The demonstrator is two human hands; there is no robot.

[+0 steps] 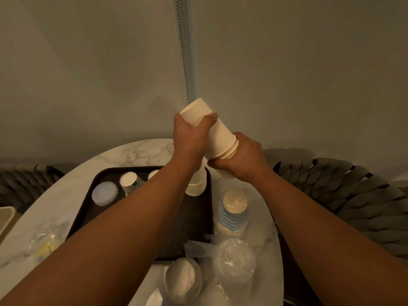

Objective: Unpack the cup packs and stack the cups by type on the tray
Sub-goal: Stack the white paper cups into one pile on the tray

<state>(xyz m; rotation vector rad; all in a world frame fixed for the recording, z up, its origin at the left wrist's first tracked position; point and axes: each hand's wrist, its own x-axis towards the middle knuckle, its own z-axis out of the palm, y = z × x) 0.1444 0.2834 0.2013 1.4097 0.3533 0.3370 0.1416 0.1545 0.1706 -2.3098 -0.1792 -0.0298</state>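
Note:
Both hands hold a tilted stack of plain cream paper cups (217,133) in the air above the dark tray (194,219). My left hand (189,138) grips the upper end of the stack. My right hand (245,157) grips the lower end, where several rims show. On the tray stand a cream cup stack (197,184), a patterned cup stack (130,181), a clear lidded stack (104,193) and another cup top (152,174), partly hidden by my left forearm.
On the marble table (123,155), right of the tray, stand a wrapped blue-striped cup pack (234,215), a clear cup pack (235,259) and a white pack (183,279). Crumpled plastic wrap (45,241) lies left. Woven chairs (344,195) flank the table.

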